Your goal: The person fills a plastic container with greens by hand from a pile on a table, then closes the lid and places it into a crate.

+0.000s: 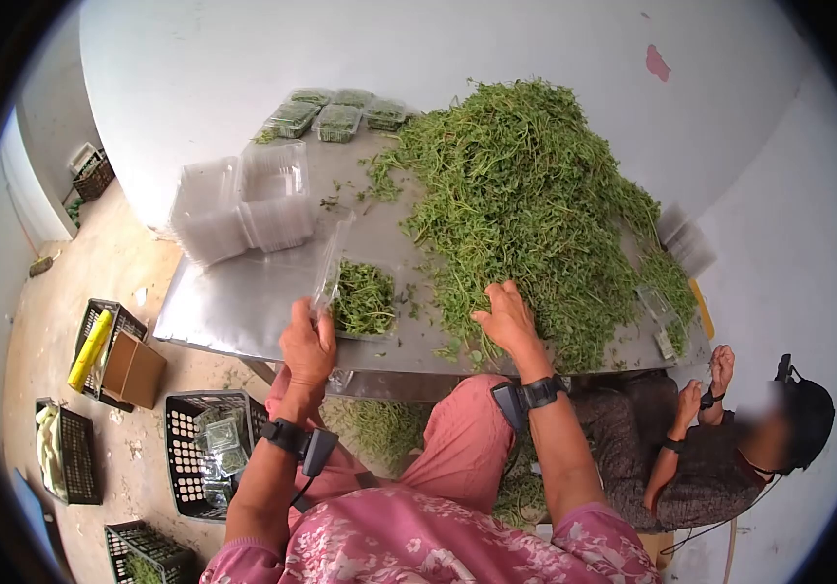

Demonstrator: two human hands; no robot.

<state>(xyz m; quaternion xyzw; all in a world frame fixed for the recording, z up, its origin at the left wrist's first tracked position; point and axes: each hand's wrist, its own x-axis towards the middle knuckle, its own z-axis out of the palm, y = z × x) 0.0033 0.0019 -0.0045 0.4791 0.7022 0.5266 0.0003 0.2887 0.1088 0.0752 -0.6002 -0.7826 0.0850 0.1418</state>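
Observation:
A clear plastic clamshell box [379,334] lies on the metal table with its lid raised on the left side, filled with leafy green sprigs [364,298]. My left hand [308,343] grips the box's left edge near the lid, its fingers curled. To the right, my right hand [510,319] rests against the lower front of a big heap of green sprigs [535,195]. Its thumb stands apart from the fingers, and no bunch shows in it; the fingertips partly meet the greens.
Stacked empty clamshells [243,204] stand at the table's left, with several filled boxes [337,122] behind. A black crate [180,457] with packed boxes sits on the floor. At right, a co-worker [720,448] sits by the metal table [214,307].

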